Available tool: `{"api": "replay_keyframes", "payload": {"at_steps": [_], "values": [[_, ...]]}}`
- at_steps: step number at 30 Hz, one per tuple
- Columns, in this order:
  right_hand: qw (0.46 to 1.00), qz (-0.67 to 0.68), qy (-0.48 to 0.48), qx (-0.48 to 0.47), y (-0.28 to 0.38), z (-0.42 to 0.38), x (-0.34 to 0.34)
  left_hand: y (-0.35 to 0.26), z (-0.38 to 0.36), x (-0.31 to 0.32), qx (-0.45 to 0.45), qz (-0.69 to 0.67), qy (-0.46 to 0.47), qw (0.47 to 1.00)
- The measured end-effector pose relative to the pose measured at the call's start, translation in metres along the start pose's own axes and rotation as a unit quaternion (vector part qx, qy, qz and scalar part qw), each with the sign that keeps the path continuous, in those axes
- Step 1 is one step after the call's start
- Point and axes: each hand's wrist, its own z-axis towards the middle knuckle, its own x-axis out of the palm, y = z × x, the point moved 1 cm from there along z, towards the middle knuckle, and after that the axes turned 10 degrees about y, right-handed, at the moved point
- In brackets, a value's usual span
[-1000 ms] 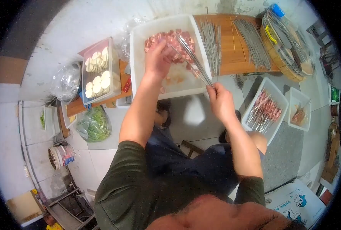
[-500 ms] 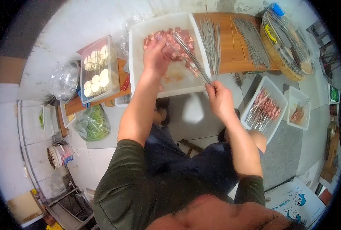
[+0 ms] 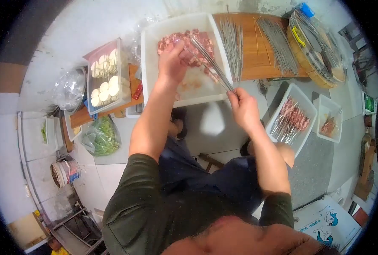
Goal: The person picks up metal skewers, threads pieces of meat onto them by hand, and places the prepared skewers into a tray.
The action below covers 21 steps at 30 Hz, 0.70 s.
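Cubed raw meat (image 3: 202,40) is heaped at the far end of a white plastic tub (image 3: 150,91). Over the heap, my left hand (image 3: 172,63) is closed, its fingertips pinching what appears to be a piece of meat, mostly hidden by the fingers. My right hand (image 3: 243,106), at the tub's near right corner, is wrapped round the lower ends of several metal skewers (image 3: 214,63). These skewers slant up and left across the tub, their tips above the meat. One thin skewer reaches toward my left fingertips.
Loose metal skewers (image 3: 231,49) lie on a wooden board (image 3: 249,63) to the right, near a round basket (image 3: 310,70). On the floor, a white tray (image 3: 297,146) holds loaded meat skewers beside a smaller tub (image 3: 338,123). At left are a box of white slices (image 3: 106,93) and bagged greens (image 3: 102,138).
The whole view has shifted slightly. Both hands keep nearly the same pose over the tub, and the skewers remain in my right hand.
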Motion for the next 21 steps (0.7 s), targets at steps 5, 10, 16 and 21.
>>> {"api": "replay_keyframes", "payload": {"at_steps": [5, 10, 16, 21], "values": [[1.000, -0.005, -0.002, -0.011, -0.002, 0.002, 0.001, -0.007, -0.003, 0.006, -0.010, 0.003, -0.012, 1.000], [1.000, -0.006, -0.003, -0.013, -0.004, 0.001, 0.002, -0.005, 0.000, -0.007, -0.021, 0.002, 0.026, 0.999], [0.999, -0.011, -0.017, -0.028, -0.008, 0.004, 0.003, -0.014, -0.010, 0.015, -0.025, 0.032, 0.021, 0.999], [0.999, 0.007, -0.022, -0.032, -0.011, 0.006, 0.008, -0.003, 0.000, -0.007, -0.011, 0.003, 0.038, 0.999]]}}
